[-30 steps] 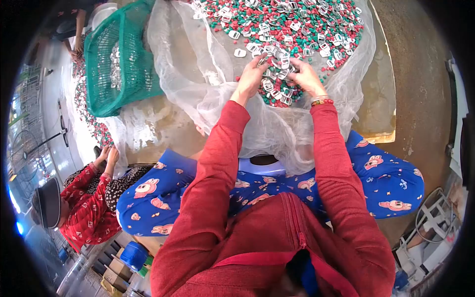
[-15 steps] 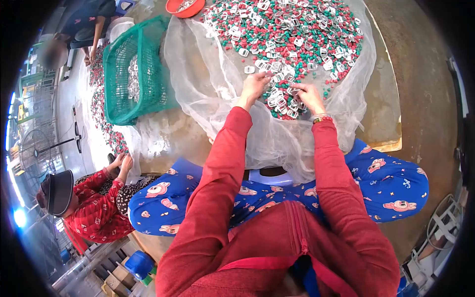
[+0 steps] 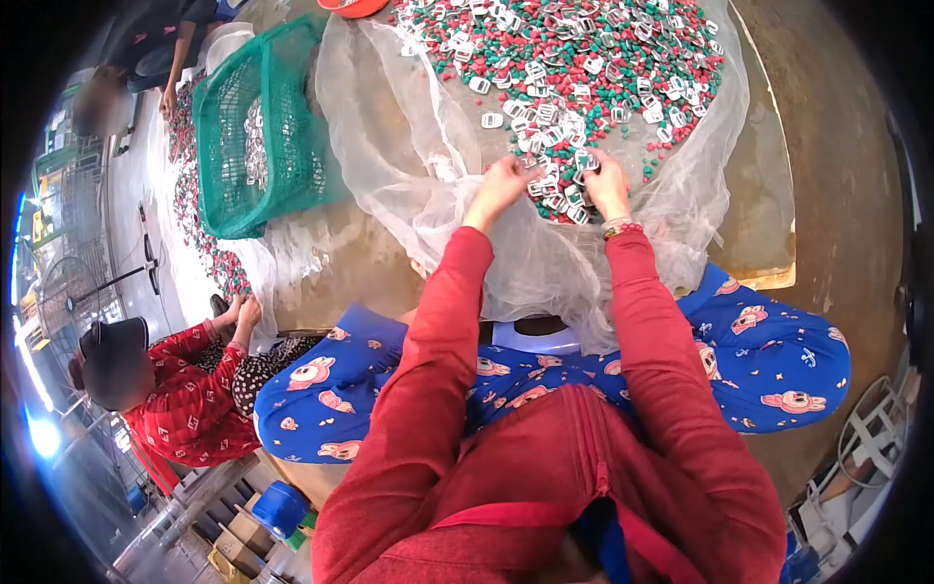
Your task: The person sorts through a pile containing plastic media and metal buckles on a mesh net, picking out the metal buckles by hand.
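Note:
A heap of silver metal buckles (image 3: 547, 115) mixed with small red and green pellets (image 3: 506, 73) lies on a sheer white mesh cloth (image 3: 384, 161). My left hand (image 3: 501, 187) is at the near left side of a small cluster of buckles (image 3: 562, 202), its fingers drawn together; what they hold, if anything, is hidden. My right hand (image 3: 607, 187), with a beaded bracelet at the wrist, is closed at the cluster's right side, a buckle (image 3: 586, 160) at its fingertips.
A green plastic basket (image 3: 263, 219) holding metal pieces stands to the left. A red bowl (image 3: 352, 8) sits at the far edge. On the left a person in a red patterned top (image 3: 190, 414) works at another pellet pile (image 3: 195, 214); another person's arm (image 3: 178, 63) shows beyond.
My right hand has moved slightly left and up over the buckles, its fingers now closed at one. My left hand has come a little nearer to me. The whole view has shifted slightly.

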Tool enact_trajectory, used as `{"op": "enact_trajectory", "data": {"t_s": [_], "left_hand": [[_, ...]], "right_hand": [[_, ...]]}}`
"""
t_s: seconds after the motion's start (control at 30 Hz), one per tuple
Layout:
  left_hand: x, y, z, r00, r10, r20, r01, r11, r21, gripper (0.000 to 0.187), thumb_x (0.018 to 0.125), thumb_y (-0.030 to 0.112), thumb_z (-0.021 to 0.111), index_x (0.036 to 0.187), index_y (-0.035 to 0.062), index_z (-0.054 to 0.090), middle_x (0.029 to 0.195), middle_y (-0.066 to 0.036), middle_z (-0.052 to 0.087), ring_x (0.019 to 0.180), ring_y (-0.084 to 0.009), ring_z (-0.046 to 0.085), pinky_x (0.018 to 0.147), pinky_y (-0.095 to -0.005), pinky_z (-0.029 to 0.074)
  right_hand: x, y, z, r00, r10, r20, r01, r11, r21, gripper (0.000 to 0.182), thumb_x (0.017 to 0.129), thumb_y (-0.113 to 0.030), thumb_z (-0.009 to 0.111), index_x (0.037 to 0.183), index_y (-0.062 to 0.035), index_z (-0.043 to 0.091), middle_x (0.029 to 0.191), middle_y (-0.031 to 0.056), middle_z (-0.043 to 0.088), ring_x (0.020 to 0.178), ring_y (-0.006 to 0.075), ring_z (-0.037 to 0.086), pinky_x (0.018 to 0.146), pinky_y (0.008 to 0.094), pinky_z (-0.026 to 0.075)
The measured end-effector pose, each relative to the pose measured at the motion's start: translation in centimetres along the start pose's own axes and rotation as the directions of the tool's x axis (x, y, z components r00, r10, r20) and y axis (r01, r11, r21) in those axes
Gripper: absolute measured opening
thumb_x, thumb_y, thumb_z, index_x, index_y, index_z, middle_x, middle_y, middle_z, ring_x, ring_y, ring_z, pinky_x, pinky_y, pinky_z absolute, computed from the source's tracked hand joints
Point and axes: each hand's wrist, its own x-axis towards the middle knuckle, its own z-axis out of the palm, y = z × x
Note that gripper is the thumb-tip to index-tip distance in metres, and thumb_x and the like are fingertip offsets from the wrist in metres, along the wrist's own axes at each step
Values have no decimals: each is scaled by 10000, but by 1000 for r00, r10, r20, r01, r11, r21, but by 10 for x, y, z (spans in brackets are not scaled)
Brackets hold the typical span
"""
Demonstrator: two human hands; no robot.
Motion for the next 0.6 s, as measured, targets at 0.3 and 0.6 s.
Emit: {"op": "enact_trajectory", "data": {"t_s": [0.3, 0.6], "left_hand": [[-9, -18, 36, 921, 378, -95, -253, 765, 592, 322, 729, 225, 673, 978, 62, 548, 1018, -140, 508, 819, -339, 584, 657, -465, 463], [7, 3, -4, 985, 119, -122, -117, 993, 26, 200, 711, 168, 664, 864, 48, 620, 893, -173, 567, 755, -339, 596, 675, -437, 474]], "right_hand": [[-8, -21, -4, 941, -317, -116, 262, 904, -338, 437, 755, -109, 563, 1190, -122, 526, 990, 195, 565, 919, 330, 561, 849, 393, 430], [-11, -30, 7, 969, -151, 195, 136, 987, 91, 293, 805, -126, 508, 1078, -68, 598, 968, 209, 606, 902, 316, 589, 783, 377, 453]]}}
